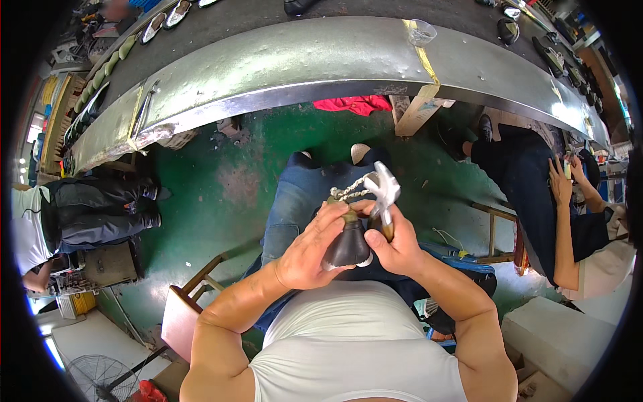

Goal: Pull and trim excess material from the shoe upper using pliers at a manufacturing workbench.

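Over my lap, my left hand is closed round the side of a black leather shoe with a pale lower edge. An olive-brown part shows at the shoe's far end, between my hands. My right hand grips a hammer by its handle, silver head pointing up and away from me. Its fingers also reach the shoe's right side. A twisted whitish cord loops between the shoe's far end and the hammer head; where it is fastened is hidden.
Ahead curves a metal-edged bench with a clear plastic cup, yellow tape and several shoes. A seated co-worker is at right, another person at left. A stool and a fan stand at lower left.
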`<state>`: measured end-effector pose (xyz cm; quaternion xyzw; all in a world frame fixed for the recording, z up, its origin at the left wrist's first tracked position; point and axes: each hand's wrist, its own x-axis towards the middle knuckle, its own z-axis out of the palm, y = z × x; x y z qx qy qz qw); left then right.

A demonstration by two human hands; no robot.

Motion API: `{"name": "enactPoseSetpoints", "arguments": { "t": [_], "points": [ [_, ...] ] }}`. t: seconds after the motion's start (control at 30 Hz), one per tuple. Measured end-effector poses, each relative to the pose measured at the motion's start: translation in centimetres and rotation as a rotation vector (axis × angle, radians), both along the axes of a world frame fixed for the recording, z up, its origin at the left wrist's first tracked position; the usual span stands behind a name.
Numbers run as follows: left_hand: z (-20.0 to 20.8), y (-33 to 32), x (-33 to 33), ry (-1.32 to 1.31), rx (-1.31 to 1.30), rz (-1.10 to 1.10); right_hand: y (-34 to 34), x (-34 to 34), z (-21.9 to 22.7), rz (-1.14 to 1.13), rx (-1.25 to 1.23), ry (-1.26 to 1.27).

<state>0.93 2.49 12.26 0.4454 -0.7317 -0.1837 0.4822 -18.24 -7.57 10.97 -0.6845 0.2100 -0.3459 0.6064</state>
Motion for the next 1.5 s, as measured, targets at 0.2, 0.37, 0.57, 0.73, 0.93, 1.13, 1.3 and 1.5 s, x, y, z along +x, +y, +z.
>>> {"name": "enactPoseSetpoints", "arguments": {
  "t": [0.2, 0.37, 0.57, 0.73, 0.93, 1.13, 1.3, 1.5],
  "points": [
    [0.7, -1.1, 0.0, 0.177, 0.379, 0.082, -0.8, 0.4, 0.3, -0.053, 0.001, 0.321],
    [-7.2, -2.4, -0.4, 0.419, 1.103, 0.264, -2.1, 0.8, -6.1, -0.084, 0.257, 0.646],
    [-12.3, 1.5, 0.1, 0.493, 1.116, 0.330, -0.5, -0.7, -7.7, -0.071, 0.182, 0.814],
    [-9.6, 0.5, 1.0, 0.639, 1.181, 0.113, -1.0, -1.7, -6.9, -0.020, 0.113, 0.897],
    [-10.5, 2.6, -0.5, 0.934, 1.119, -0.137, -0.5, -6.4, -2.7, 0.061, 0.052, 0.953],
    [-13.2, 3.9, -2.2, 0.450, 1.062, 0.049, 0.3, -6.7, -0.7, 0.455, -0.318, 0.947],
    [-11.1, 3.6, -3.7, 0.271, 1.061, 0.102, 0.3, -3.4, 2.4, 0.519, -0.671, 1.213],
    [-12.5, 3.5, -3.6, 1.435, 1.126, 0.045, -1.9, -1.8, 1.4, 0.771, -0.569, 1.211]
  ]
}}
